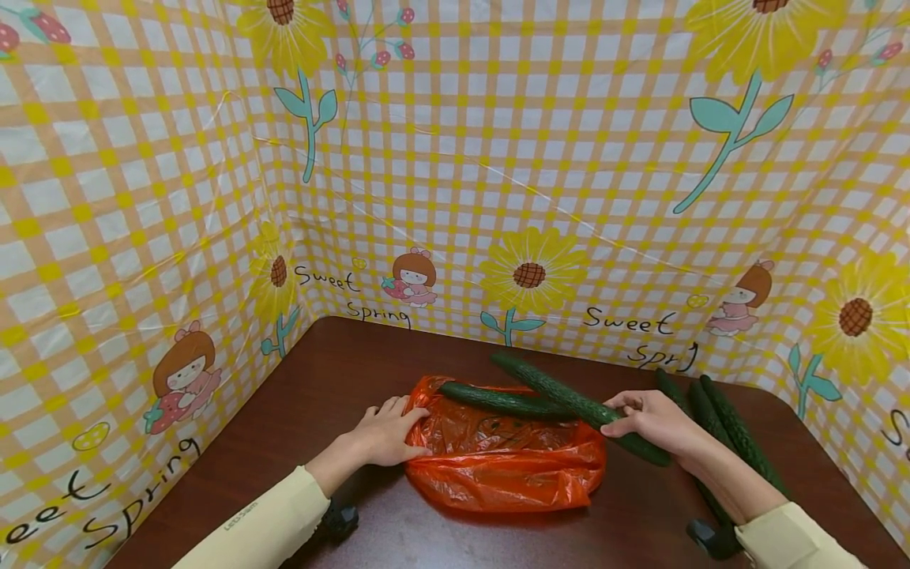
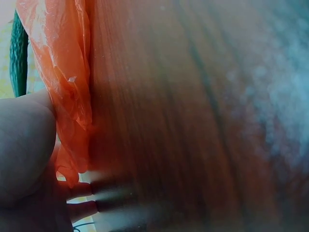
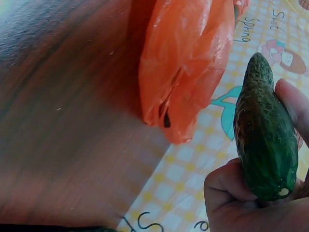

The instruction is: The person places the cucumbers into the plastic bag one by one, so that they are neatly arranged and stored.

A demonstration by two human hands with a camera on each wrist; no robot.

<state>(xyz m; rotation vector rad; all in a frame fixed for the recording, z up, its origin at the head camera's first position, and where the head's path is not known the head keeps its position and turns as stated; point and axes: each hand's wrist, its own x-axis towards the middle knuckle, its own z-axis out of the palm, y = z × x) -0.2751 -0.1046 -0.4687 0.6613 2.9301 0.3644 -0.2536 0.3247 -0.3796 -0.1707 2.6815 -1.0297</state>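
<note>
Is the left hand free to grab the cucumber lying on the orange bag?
Probably not at once: the left hand grips the orange bag at its edge. The cucumber lies bare on top, nothing covering it, so letting go would open the way.

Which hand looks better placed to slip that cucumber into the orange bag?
Probably the right hand: it already grips the cucumber, whose far end lies over the orange bag. The left hand pinches the bag's edge, holding it in place.
</note>
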